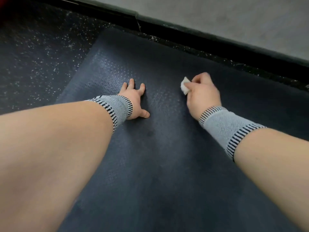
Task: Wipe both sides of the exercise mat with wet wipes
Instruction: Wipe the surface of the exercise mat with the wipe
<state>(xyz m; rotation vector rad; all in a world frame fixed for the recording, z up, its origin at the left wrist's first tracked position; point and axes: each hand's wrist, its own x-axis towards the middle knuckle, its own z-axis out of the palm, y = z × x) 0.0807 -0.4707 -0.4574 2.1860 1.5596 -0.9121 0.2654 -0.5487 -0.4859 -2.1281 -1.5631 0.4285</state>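
The dark blue exercise mat (160, 148) lies flat on the speckled floor (41, 52), its far edge near the wall (234, 22). The left hand (133, 99) presses down on it, fingers spread. The right hand (202, 92) curls around a folded white wet wipe (184, 85) (both wrists in grey knit wraps), low over the mat's far half.

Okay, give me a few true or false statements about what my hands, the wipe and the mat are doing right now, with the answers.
1. The right hand pinches a folded white wipe. True.
2. The left hand holds a spray bottle. False: it rests on the exercise mat with fingers spread, holding nothing.
3. The mat is rolled up. False: it lies flat on the speckled floor.
4. Both wrists wear knitted wrist bands. True.
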